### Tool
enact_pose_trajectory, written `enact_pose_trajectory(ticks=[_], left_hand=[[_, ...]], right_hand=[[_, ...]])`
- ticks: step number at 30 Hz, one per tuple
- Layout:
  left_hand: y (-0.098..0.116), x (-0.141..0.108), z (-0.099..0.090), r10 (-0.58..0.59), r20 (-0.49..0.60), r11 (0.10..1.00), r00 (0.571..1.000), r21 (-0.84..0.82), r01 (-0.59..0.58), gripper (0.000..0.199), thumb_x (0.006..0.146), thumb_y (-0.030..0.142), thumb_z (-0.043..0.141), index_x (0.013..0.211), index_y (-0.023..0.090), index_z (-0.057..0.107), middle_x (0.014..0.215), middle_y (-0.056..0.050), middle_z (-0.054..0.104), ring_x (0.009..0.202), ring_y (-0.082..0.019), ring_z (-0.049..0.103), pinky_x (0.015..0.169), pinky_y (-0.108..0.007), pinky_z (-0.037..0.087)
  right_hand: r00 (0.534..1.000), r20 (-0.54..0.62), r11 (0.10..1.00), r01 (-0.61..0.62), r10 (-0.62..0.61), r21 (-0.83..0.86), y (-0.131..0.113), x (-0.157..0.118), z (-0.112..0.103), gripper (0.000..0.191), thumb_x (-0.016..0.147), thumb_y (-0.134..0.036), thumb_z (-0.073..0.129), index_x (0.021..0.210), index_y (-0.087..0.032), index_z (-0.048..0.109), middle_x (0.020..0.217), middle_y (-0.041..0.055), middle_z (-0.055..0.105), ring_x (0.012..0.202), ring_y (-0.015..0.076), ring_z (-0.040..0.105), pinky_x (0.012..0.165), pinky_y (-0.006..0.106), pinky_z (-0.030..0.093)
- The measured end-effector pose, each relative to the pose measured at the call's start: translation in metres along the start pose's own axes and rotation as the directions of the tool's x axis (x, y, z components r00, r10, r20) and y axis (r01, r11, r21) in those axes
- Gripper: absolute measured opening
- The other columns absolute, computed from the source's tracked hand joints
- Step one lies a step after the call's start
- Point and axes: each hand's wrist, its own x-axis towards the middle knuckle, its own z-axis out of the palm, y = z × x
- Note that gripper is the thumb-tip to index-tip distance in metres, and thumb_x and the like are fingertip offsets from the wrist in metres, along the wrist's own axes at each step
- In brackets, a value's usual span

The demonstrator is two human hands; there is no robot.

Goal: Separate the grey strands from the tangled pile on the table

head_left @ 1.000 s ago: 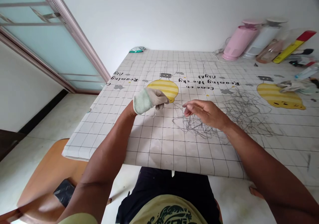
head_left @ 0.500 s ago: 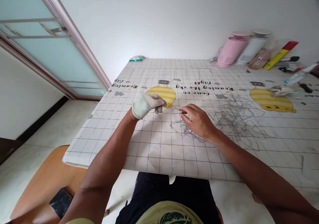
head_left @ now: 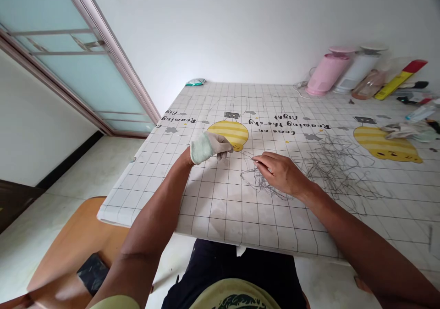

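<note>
My left hand [head_left: 216, 146], in a pale glove, is closed in a pinch above the table's left-middle part. My right hand [head_left: 280, 171] is bare and pinches a thin dark strand, thread or fine wire. A stretch of the strand [head_left: 246, 154] shows in the gap between both hands, and its far end runs to my left fingertips. Beneath and beside my right hand lies a loose tangle of the same strands [head_left: 332, 167], spread over the tablecloth. Whether the strand is thread or wire, I cannot tell.
A checked tablecloth [head_left: 220, 208] covers the table. At the back right stand a pink cylinder [head_left: 328, 73], a white cylinder [head_left: 359, 70] and a yellow-red box [head_left: 400, 80]. A crumpled glove [head_left: 407, 132] lies at right. A green-white packet [head_left: 195, 82] sits at the back left corner. An orange-brown chair [head_left: 68, 240] is at left.
The view has shifted slightly, so the table appears farther right and lower. My right fingers have closed more tightly together. Both hands stay about the same distance apart.
</note>
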Motion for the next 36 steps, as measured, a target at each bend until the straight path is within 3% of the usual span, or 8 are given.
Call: enact_pose_trajectory(ticks=[4, 10, 14, 19, 23, 26, 32, 36], left_hand=[[0.009, -0.004, 0.004, -0.006, -0.021, 0.999, 1.0, -0.039, 0.005, 0.012, 0.085, 0.021, 0.07, 0.076, 0.016, 0.077, 0.063, -0.003, 0.071, 0.053, -0.009, 0.058, 0.054, -0.022, 0.048], [0.011, -0.005, 0.002, 0.015, -0.026, 0.994, 1.0, -0.111, -0.018, 0.012, 0.085, 0.021, 0.07, 0.076, 0.015, 0.076, 0.063, -0.004, 0.071, 0.054, -0.01, 0.06, 0.054, -0.023, 0.048], [0.002, 0.001, 0.0, 0.009, -0.036, 0.983, 0.999, -0.181, -0.015, 0.015, 0.087, 0.024, 0.07, 0.077, 0.015, 0.076, 0.06, -0.005, 0.07, 0.055, -0.012, 0.063, 0.054, -0.023, 0.049], [-0.001, 0.004, 0.005, 0.003, -0.018, 0.96, 1.0, -0.28, -0.008, 0.016, 0.086, 0.027, 0.071, 0.079, 0.014, 0.075, 0.06, -0.006, 0.069, 0.057, -0.014, 0.065, 0.053, -0.023, 0.048], [0.004, 0.003, 0.008, -0.028, -0.007, 0.974, 1.0, -0.226, 0.026, 0.014, 0.085, 0.024, 0.071, 0.076, 0.014, 0.075, 0.06, -0.005, 0.069, 0.056, -0.013, 0.063, 0.054, -0.023, 0.048], [0.002, 0.003, 0.009, -0.056, 0.002, 0.989, 0.998, -0.135, 0.056, 0.013, 0.084, 0.023, 0.071, 0.075, 0.015, 0.077, 0.062, -0.005, 0.071, 0.055, -0.012, 0.061, 0.055, -0.023, 0.05], [-0.007, 0.005, 0.017, -0.063, 0.064, 0.998, 0.996, 0.005, 0.063, 0.012, 0.082, 0.027, 0.075, 0.075, 0.019, 0.079, 0.065, -0.004, 0.072, 0.055, -0.011, 0.06, 0.05, -0.021, 0.047], [-0.005, 0.005, 0.023, -0.109, 0.136, 0.994, 0.985, 0.047, 0.103, 0.011, 0.082, 0.027, 0.075, 0.079, 0.018, 0.081, 0.065, -0.004, 0.072, 0.055, -0.012, 0.061, 0.048, -0.02, 0.046]], right_hand=[[0.988, 0.002, 0.974, -0.152, 0.154, 0.168, -0.003, 0.003, -0.004, 0.031, 0.107, -0.044, 0.058, 0.123, -0.021, 0.073, 0.095, 0.0077, 0.076, 0.082, 0.0227, 0.072, 0.068, 0.035, 0.057], [0.95, -0.006, 0.884, -0.29, 0.314, 0.367, 0.005, 0.005, -0.013, 0.044, 0.107, -0.056, 0.054, 0.102, -0.019, 0.077, 0.089, 0.0082, 0.077, 0.08, 0.0229, 0.074, 0.07, 0.036, 0.061], [0.952, -0.012, 0.866, -0.274, 0.307, 0.419, 0.009, 0.007, -0.016, 0.041, 0.107, -0.054, 0.056, 0.106, -0.018, 0.077, 0.091, 0.0084, 0.077, 0.085, 0.0235, 0.076, 0.072, 0.036, 0.062], [0.985, -0.05, 0.959, -0.148, 0.165, 0.243, 0.011, 0.005, -0.011, 0.036, 0.104, -0.046, 0.063, 0.128, -0.021, 0.072, 0.096, 0.0073, 0.078, 0.086, 0.0224, 0.074, 0.077, 0.037, 0.061], [0.991, 0.014, 0.974, -0.134, 0.134, 0.184, 0.006, 0.002, -0.003, 0.038, 0.108, -0.046, 0.056, 0.134, -0.024, 0.071, 0.079, 0.0033, 0.073, 0.062, 0.0176, 0.063, 0.059, 0.032, 0.053], [0.984, 0.077, 0.949, -0.177, 0.162, 0.261, -0.003, 0.002, -0.001, 0.039, 0.108, -0.049, 0.053, 0.128, -0.022, 0.074, 0.068, 0.0002, 0.065, 0.054, 0.0155, 0.054, 0.053, 0.03, 0.045], [0.886, 0.32, 0.737, -0.459, 0.336, 0.496, -0.015, 0.008, -0.001, 0.053, 0.105, -0.063, 0.054, 0.088, -0.019, 0.078, 0.051, -0.0051, 0.048, 0.046, 0.0116, 0.048, 0.051, 0.026, 0.044], [0.884, 0.336, 0.708, -0.462, 0.324, 0.533, -0.011, 0.008, 0.002, 0.048, 0.104, -0.059, 0.057, 0.121, -0.02, 0.079, 0.055, -0.0065, 0.047, 0.048, 0.0116, 0.045, 0.05, 0.025, 0.042]])
